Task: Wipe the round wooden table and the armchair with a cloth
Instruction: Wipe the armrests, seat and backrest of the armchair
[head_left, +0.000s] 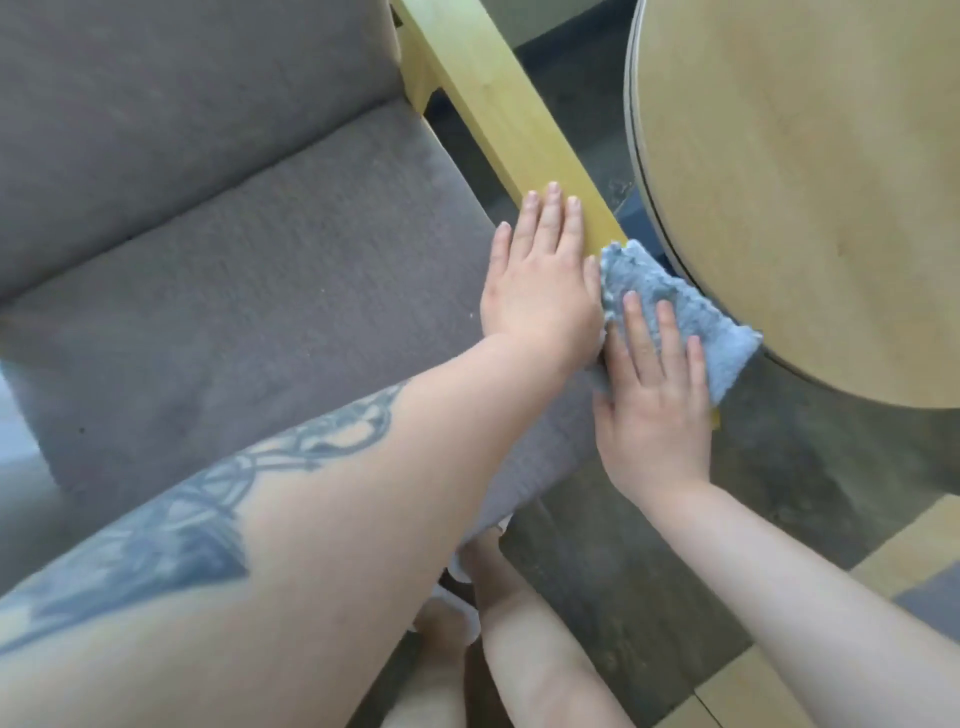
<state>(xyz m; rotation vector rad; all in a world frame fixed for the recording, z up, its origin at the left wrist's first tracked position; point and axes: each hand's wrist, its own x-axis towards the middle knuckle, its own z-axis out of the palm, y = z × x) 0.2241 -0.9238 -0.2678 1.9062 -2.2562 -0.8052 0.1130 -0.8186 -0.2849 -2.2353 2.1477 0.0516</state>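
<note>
armchair: grey seat + back cushions, light wood armrest along its right side, running diag. toward camera.
cloth: blue-grey, lies on near end of armrest, just beside tabletop edge.
right hand: flat, fingers straight & spread, pressing down on cloth.
left hand: flat, fingers straight & together, palm resting on armrest just beside cloth, touching its edge; tattooed forearm.
tabletop: round, light wood, right of armrest, narrow gap btw them.
floor: dark.
</note>
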